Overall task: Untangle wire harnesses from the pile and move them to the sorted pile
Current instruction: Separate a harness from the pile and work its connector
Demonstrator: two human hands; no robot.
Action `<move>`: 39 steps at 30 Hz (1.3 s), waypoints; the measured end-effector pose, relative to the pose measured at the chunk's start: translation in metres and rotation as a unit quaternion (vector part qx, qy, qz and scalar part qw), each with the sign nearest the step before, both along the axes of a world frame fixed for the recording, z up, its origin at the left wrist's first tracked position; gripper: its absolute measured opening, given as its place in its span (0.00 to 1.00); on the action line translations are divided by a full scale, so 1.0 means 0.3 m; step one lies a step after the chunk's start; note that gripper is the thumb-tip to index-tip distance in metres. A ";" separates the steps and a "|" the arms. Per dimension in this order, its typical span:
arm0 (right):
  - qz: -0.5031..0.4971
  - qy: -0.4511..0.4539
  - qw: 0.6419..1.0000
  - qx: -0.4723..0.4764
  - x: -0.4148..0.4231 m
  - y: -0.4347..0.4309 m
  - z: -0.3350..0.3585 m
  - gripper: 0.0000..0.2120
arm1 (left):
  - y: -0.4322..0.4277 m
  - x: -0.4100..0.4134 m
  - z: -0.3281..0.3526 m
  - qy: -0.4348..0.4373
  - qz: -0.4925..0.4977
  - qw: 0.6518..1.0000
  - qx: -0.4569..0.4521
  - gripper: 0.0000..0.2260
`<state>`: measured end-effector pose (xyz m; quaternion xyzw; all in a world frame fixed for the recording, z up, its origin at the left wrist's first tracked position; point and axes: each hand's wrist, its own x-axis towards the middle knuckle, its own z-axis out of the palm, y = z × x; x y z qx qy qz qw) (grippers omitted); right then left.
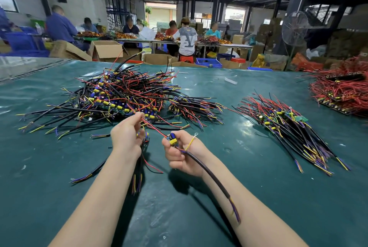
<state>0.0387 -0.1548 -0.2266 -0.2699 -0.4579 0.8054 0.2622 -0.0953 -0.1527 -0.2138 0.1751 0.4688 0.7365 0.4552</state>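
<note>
The left hand (127,137) is seen from the back, so its palm side is hidden. Its fingertips pinch a red lead (154,127) just at the near edge of the tangled pile (123,95). A second unit (147,137) peeks out from behind this hand, with wires trailing under the wrist, but whether the hand grips it cannot be told.

On the near side of the pile, the right hand (183,153) curls its fingers and thumb round the harness (172,140) – a small board with a yellow part. The red lead runs taut from the board up to the left fingertips. The harness's black cable (209,175) droops over the right forearm and ends in bare purple and yellow strands. A yellow wire with a ring terminal sticks up above the knuckles.

Inside the pile, single harnesses are too knotted to tell apart. A small bundle (195,107) touches its right flank. Further right of the pile, well apart, lies the sorted pile (288,125), with its black cables fanned toward the near edge. Beyond that, a red heap (342,91) is cut off by the frame edge.

Everything lies on a glossy green table cover (199,217), wrinkled and speckled with small scraps.

Behind the pile – past the table's far edge – stand open cardboard boxes (105,49) and blue crates (209,62). People sit further back at long tables (159,42) heaped with wires, too distant to make out. A pedestal fan (294,27) stands far to the pile's right under dark roof beams.
</note>
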 end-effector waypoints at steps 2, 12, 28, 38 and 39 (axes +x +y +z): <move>0.025 -0.015 1.000 -0.001 0.006 0.000 -0.003 0.16 | 0.003 -0.019 -0.003 -0.013 0.016 1.000 -0.001 0.08; 0.025 -0.052 0.998 0.027 0.029 0.009 -0.032 0.16 | 0.008 -0.094 0.013 -0.142 -0.042 0.989 0.009 0.11; 0.023 -0.018 0.998 0.049 0.041 0.006 -0.050 0.12 | 0.002 -0.067 0.005 -0.094 -0.033 0.994 0.052 0.09; -0.069 0.026 0.997 -0.024 0.029 0.025 -0.050 0.12 | -0.009 0.043 -0.035 0.170 -0.194 0.966 0.027 0.08; -0.073 0.033 0.996 -0.034 0.026 0.025 -0.048 0.13 | -0.011 0.038 -0.037 0.166 -0.225 0.960 0.025 0.08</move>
